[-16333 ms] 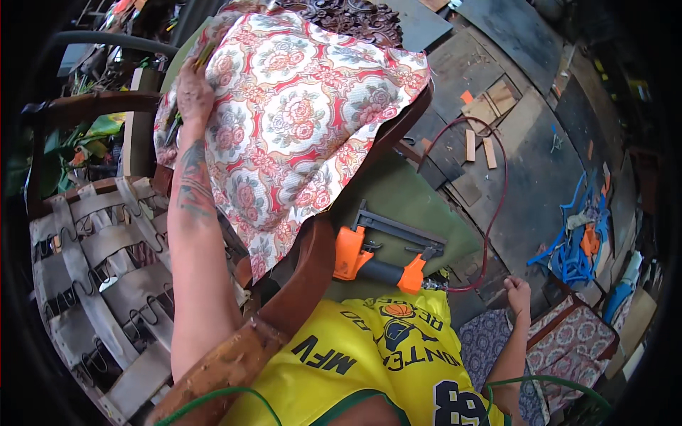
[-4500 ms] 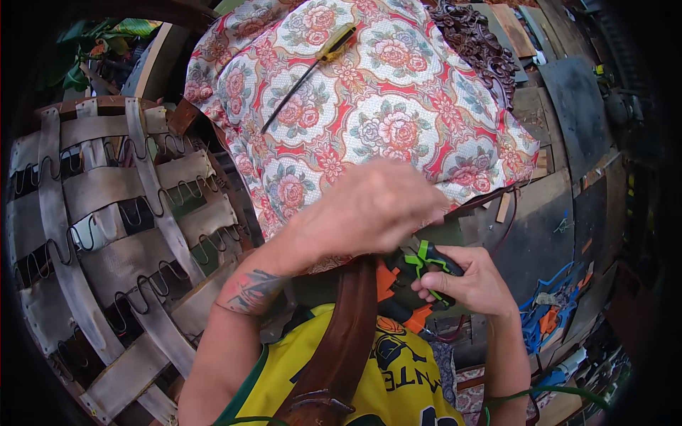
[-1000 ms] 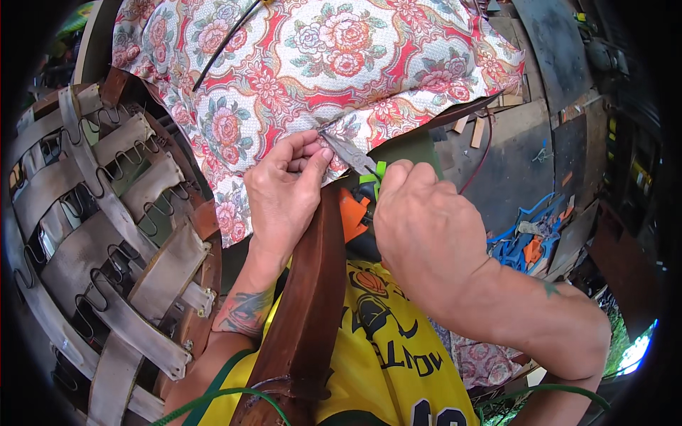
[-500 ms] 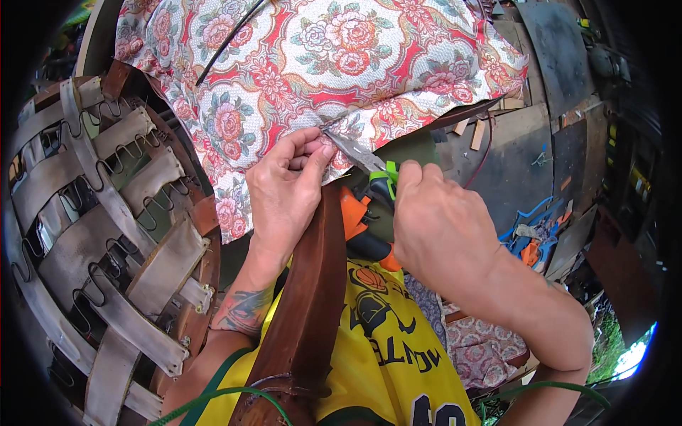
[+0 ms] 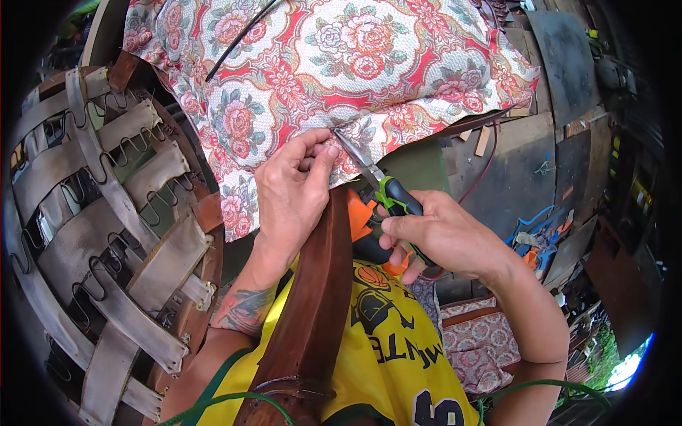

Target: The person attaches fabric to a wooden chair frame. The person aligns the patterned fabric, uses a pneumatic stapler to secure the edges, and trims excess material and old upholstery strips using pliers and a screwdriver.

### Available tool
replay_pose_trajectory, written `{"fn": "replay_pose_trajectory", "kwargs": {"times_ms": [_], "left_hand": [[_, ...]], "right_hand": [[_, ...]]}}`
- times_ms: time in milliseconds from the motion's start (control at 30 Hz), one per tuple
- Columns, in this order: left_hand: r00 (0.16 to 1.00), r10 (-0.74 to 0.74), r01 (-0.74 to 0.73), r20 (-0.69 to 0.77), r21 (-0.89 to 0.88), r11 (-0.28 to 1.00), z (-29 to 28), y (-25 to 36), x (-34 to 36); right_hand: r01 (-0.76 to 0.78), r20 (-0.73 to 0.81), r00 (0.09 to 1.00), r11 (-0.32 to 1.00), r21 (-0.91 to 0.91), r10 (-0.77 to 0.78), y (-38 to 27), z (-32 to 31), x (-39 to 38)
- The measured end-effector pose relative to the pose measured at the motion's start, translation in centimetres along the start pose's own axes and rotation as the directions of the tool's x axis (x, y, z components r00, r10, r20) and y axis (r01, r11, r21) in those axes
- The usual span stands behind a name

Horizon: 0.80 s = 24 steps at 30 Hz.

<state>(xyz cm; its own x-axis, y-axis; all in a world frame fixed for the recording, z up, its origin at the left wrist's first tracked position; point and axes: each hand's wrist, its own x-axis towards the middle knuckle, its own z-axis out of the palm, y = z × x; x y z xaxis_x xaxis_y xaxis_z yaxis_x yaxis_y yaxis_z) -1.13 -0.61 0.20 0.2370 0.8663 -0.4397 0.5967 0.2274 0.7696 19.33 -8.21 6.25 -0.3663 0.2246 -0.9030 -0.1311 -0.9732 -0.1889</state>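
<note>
A floral fabric (image 5: 284, 92) in red, white and green covers a padded piece ahead of me. My left hand (image 5: 293, 188) pinches the fabric's near edge between thumb and fingertips. My right hand (image 5: 455, 231) is closed round the black and green handles of long-nose pliers (image 5: 373, 170). The pliers' tips meet the fabric right beside my left fingertips; whether the jaws grip anything there is too small to tell. Beneath the hands, a curved dark brown wooden rail (image 5: 305, 305) runs toward me. An orange and black tool (image 5: 360, 220) shows partly behind it.
On the left stands a wooden frame with woven grey straps (image 5: 71, 167) and wavy metal springs. A thin black strip (image 5: 238, 39) lies across the fabric. Blue and orange items (image 5: 533, 241) lie to the right, by dark boards (image 5: 511, 160). A green cord (image 5: 547, 384) crosses near me.
My right hand has turned and shifted down and right, exposing the pliers' handles, with its fingers looser. The pliers' tips stay beside my left fingertips, which keep pinching. The view has shifted slightly.
</note>
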Motion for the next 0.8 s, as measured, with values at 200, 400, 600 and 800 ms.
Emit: {"fn": "replay_pose_trajectory", "kwargs": {"times_ms": [200, 400, 600, 800], "left_hand": [[1.000, 0.020, -0.020, -0.002, 0.025, 1.000, 0.0, 0.0, 0.1], [0.998, 0.067, -0.067, 0.005, 0.117, 0.991, 0.0, -0.2, 0.2], [0.999, 0.044, -0.044, -0.002, 0.089, 0.995, 0.0, 0.1, 0.1], [0.999, 0.041, -0.041, 0.009, 0.039, 0.998, 0.1, -0.2, 0.3]], "right_hand": [[-0.078, -0.018, 0.997, 0.989, 0.124, 0.081, -0.3, 0.1, 0.1], [-0.152, 0.087, 0.988, 0.932, 0.329, 0.130, -1.6, -0.1, -0.8], [-0.150, 0.188, 0.979, 0.889, 0.434, 0.073, 0.1, -0.5, -0.1], [-0.341, 0.501, 0.838, 0.507, 0.792, -0.218, 5.2, 0.0, 2.6]]}}
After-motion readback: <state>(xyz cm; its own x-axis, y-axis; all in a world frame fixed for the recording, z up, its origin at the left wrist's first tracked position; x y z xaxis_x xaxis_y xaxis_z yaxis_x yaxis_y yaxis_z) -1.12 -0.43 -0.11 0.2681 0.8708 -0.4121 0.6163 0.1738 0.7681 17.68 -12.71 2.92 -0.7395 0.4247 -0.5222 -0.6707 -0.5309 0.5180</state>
